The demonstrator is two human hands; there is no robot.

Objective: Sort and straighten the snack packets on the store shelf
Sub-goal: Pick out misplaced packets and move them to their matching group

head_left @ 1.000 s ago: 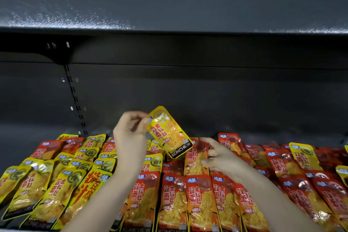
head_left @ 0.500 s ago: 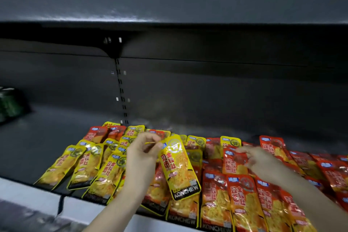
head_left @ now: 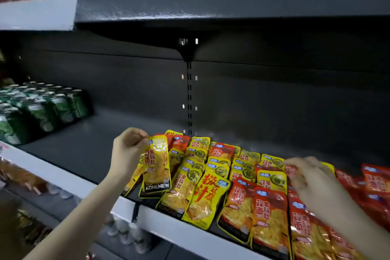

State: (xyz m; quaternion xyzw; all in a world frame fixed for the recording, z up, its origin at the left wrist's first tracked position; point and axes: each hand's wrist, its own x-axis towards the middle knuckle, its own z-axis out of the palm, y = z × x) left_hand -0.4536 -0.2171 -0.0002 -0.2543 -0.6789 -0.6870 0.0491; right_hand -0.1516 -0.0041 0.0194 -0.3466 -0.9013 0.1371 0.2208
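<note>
Fingers (head_left: 141,137) of left hand (head_left: 126,154) pinched on glossy yellow foil snack packet (head_left: 157,167), carried left to yellow group (head_left: 199,143) edge; right hand (head_left: 316,186) slack, nothing held; set-down judged next.

The held packet (head_left: 157,167) is bright yellow with red characters and a black bottom band lettered KONCHEW in white. The yellow packets (head_left: 185,188) lying beside it carry round green badges and small blue tags, while the red packets (head_left: 268,215) turn orange-yellow lower down. The shelf (head_left: 84,150) is dark grey with a white front strip; the cans (head_left: 42,110) are green.
</note>
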